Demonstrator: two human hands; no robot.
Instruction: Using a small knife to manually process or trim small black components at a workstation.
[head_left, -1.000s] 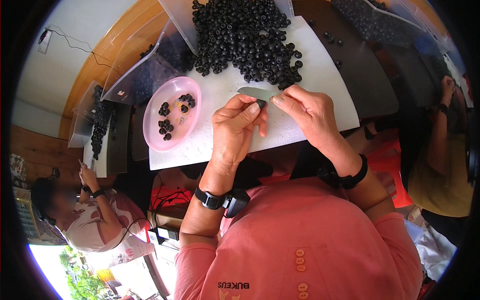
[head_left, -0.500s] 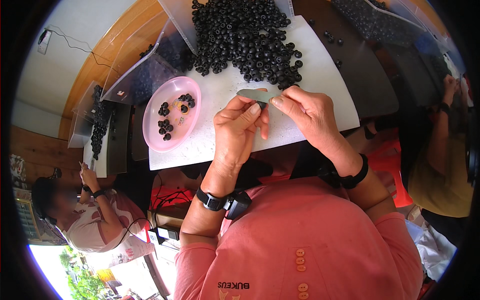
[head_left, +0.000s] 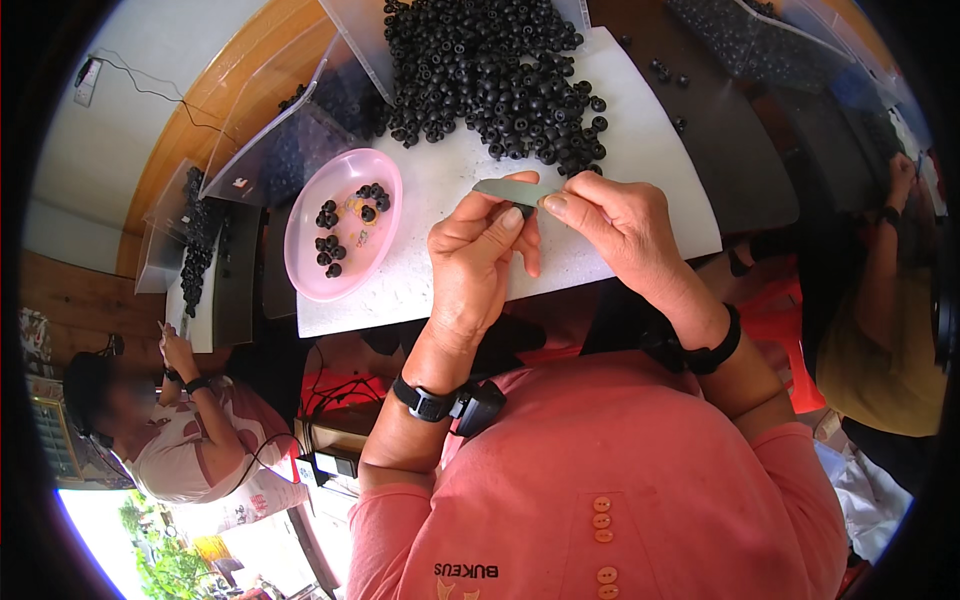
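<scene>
My left hand [head_left: 474,248] is closed on a small black part [head_left: 524,210], mostly covered by the thumb and fingers. My right hand [head_left: 620,226] pinches one end of a thin grey-green blade [head_left: 508,190], its rounded tip pointing left across the left fingers. Where blade and part meet, I cannot tell whether they touch. Just beyond both hands lies a large heap of black round parts with holes [head_left: 500,90], spilling from a clear bin onto the white board [head_left: 425,215]. To the left, a pink oval tray [head_left: 300,255] holds several of these black parts in small groups.
Clear plastic bins [head_left: 290,140] stand at the left and far right. A co-worker [head_left: 205,440] sits at the left, hands raised; another person's arm [head_left: 885,240] shows at the right. Dark boards [head_left: 720,130] and a red stool [head_left: 780,325] are at the right.
The hands and blade hold almost the same pose. Only a very slight shift of the whole view shows; nothing has been picked up or let go.
</scene>
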